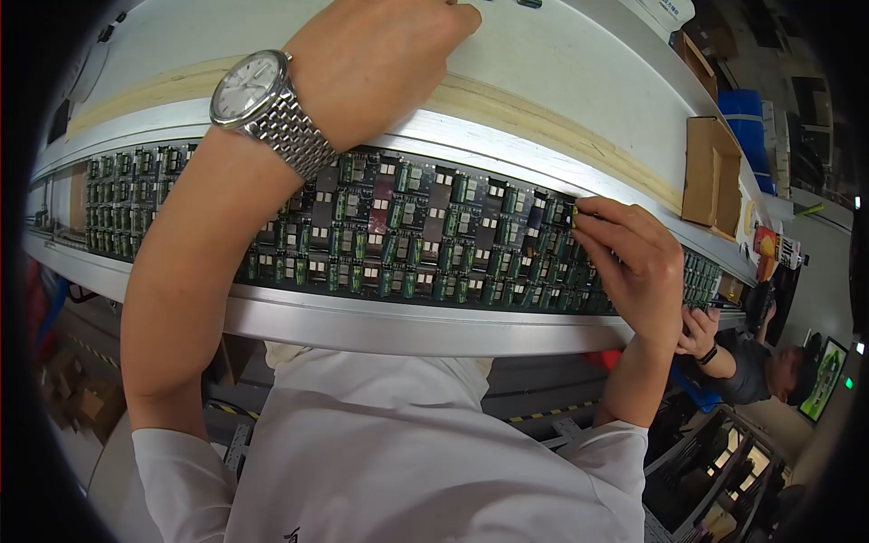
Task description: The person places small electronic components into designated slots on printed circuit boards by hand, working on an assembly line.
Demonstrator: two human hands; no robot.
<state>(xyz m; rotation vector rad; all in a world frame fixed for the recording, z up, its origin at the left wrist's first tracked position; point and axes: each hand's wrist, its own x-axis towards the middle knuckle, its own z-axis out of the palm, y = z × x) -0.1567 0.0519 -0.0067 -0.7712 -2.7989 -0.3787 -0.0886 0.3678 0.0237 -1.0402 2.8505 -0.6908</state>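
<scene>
A wide circuit board panel (434, 231), packed with green cylindrical capacitors and pale blocks, lies in a metal-railed line before me. My right hand (634, 258) is over its right part, thumb and fingers pinched on a small yellow-green component (574, 216) just above the board's far edge. Across the panel and far rail reaches my left arm, with a metal-banded watch (249, 88) at the wrist. My left hand (389, 63) hangs over the white worktop (552, 81); its fingertips run out past the top edge, so its grip is hidden.
Small dark green parts (529, 3) lie on the far worktop. An open cardboard box (712, 176) stands at the right, near a blue bin (744, 113). A silver rail (407, 328) runs along my side. Farther right, a co-worker's hand (697, 330) is at the same line.
</scene>
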